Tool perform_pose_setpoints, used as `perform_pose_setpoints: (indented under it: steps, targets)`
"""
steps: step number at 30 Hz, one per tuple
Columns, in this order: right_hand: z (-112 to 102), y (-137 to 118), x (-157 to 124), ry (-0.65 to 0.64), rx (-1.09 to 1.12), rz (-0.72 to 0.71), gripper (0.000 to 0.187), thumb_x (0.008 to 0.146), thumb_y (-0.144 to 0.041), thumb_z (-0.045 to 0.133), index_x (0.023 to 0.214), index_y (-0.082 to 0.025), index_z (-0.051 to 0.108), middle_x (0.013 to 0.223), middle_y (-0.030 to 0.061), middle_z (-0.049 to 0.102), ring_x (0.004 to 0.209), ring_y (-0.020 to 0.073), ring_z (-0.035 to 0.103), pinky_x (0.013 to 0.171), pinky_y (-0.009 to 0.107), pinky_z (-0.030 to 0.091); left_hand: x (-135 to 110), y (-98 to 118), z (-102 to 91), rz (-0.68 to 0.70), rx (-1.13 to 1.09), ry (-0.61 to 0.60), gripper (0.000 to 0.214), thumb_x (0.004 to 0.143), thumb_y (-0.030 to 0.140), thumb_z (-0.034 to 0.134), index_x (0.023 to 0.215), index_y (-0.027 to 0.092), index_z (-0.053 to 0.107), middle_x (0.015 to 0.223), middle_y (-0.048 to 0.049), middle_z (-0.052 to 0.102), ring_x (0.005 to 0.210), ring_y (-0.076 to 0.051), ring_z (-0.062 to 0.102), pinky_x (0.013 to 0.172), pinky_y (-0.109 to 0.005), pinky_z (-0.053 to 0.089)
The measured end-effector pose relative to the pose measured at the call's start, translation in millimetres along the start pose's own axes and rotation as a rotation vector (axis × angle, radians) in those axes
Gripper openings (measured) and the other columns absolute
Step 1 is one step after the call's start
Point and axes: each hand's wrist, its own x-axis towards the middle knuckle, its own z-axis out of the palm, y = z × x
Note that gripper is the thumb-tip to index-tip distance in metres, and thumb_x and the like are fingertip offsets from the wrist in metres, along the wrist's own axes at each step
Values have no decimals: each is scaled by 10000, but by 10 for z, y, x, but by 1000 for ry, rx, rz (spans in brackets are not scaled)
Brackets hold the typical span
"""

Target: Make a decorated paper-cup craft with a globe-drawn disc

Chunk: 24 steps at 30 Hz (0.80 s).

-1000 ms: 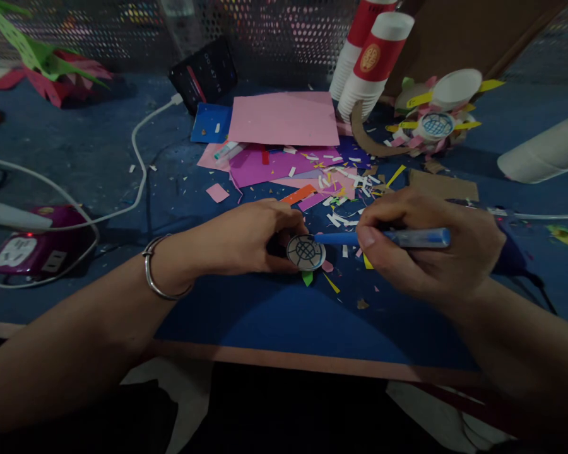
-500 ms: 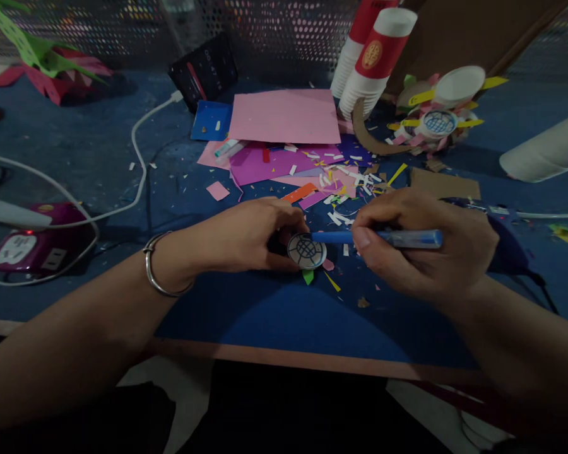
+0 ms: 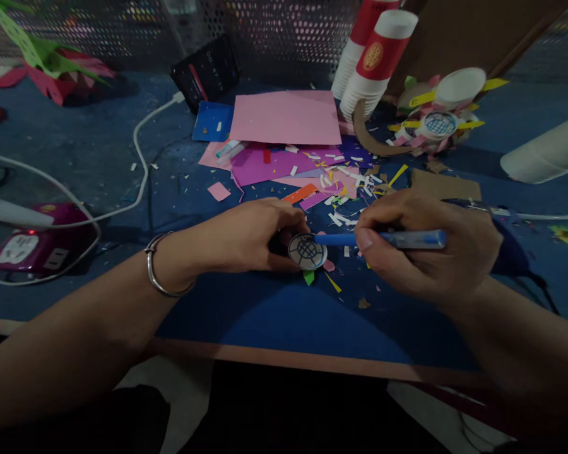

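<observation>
Near the table's front, my left hand (image 3: 274, 236) is closed around a small paper cup (image 3: 308, 260), whose round white end faces up. Blue lines cross that end like a web, with a grid in the middle. The cup's sides are mostly hidden by my fingers. From the right, my right hand (image 3: 421, 249) pinches a blue felt-tip pen (image 3: 336, 240) held nearly level. A clear part covers the pen's back end. Its tip is at the upper right rim of the cup; I cannot tell whether it touches.
Pink paper (image 3: 286, 116) and many paper scraps (image 3: 355, 180) lie beyond my hands. Stacked paper cups (image 3: 378, 60) and a decorated cup craft (image 3: 440, 123) stand at the back right. A phone (image 3: 208, 69) leans at the back, its white cable (image 3: 139, 145) running left to a purple power block (image 3: 40, 236).
The pen and my right hand have shifted slightly to the right, with the tip a little farther along the cup's rim. My left hand keeps its hold.
</observation>
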Motion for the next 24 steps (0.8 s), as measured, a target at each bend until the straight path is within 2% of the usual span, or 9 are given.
perform_pose_setpoints:
  steps: [7,18,24]
  targets:
    - [-4,-20,5,-14,-29,3,157,814,-124,674,788,-273,631,622,-55,680,472,145,612,454,297,450,3,-6,3,0,2,2,334,842,352,862,1111,182,760,947,-28,721,850,-187,655,781,-286,469]
    - [6,-36,0,8,14,15,169,793,-94,687,795,-259,652,672,-45,710,511,141,644,481,292,477,-9,-6,9,-12,-16,2,334,842,348,868,1108,185,749,950,-34,715,872,-195,643,769,-295,468]
    - [27,-35,7,-72,60,-19,201,798,-67,671,833,-265,657,679,-43,702,544,140,667,517,269,516,-15,-11,8,6,-25,7,345,853,343,854,1124,164,737,969,-42,723,854,-185,643,758,-290,464]
